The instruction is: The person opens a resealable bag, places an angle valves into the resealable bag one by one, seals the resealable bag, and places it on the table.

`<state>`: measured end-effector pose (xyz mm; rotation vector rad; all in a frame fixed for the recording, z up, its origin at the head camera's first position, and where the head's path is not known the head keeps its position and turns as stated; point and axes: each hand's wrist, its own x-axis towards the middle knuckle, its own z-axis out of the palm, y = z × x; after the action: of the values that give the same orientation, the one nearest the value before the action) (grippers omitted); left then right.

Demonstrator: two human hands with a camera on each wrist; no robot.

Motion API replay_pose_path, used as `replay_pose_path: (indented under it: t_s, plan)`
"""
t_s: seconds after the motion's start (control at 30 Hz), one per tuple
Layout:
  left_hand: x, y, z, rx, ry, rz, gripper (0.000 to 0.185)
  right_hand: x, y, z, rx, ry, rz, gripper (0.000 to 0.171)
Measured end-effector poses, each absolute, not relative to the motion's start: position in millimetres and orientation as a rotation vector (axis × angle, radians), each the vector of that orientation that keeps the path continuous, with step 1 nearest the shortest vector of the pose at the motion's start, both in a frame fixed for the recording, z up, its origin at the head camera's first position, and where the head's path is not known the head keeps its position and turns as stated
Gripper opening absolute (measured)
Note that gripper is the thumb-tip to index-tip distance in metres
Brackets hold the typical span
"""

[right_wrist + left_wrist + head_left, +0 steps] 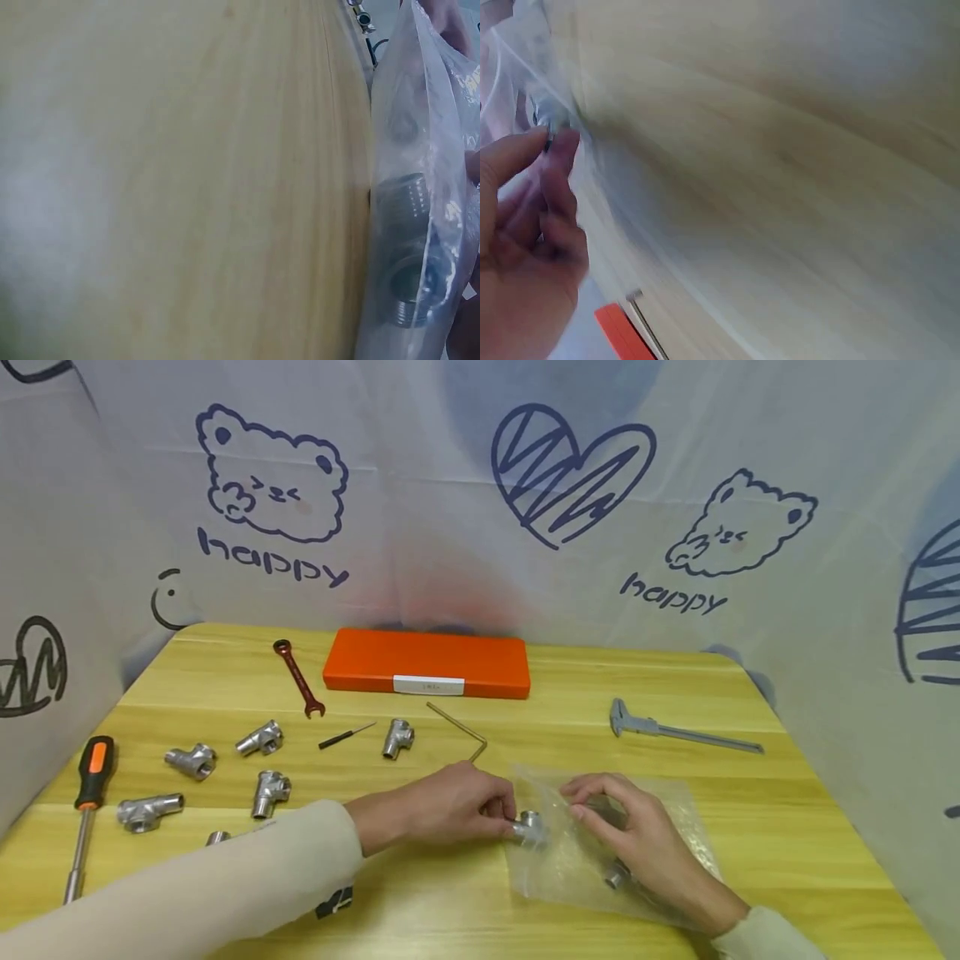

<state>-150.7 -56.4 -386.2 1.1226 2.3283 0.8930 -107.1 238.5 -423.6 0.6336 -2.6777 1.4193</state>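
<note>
Just below the frame's centre, the left hand [459,806] pinches a metal pipe fitting [532,831] at a clear bag [558,877]; the right hand [648,843] pinches the bag's edge.

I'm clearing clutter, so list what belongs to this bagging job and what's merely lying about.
In the job: clear bag; fitting in left hand; bagged metalwork; probably loose fittings.

Lying about: orange case; red wrench; caliper; hex key; small screwdriver; orange-handled driver.

On the surface [795,852] lay the bag [558,872] with a fitting [617,875] inside; the case [427,662] and caliper [678,733] lay behind it, more fittings [268,795] to its left, and a screwdriver [94,774] farther left than those.
</note>
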Motion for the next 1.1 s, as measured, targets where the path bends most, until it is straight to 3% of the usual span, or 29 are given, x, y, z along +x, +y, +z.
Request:
replay_pose_path:
  t_s: [0.17,0.43,0.63,1.1]
  plan:
    - [-151,-57,-382,1.081,2.221,0.913,0.033,-108,238,-424,0.626,-2.691,1.42,0.008]
    - [-157,-136,-361,1.178,2.39,0.664,0.019,-106,238,-421,0.603,-2.708,1.429,0.005]
    - [-145,-193,-351,1.1,2.375,0.453,0.024,-107,241,-421,0.601,-2.711,1.361,0.008]
    - [-126,-258,-347,0.932,2.466,0.33,0.029,-108,239,-420,0.601,-2.744,1.308,0.006]
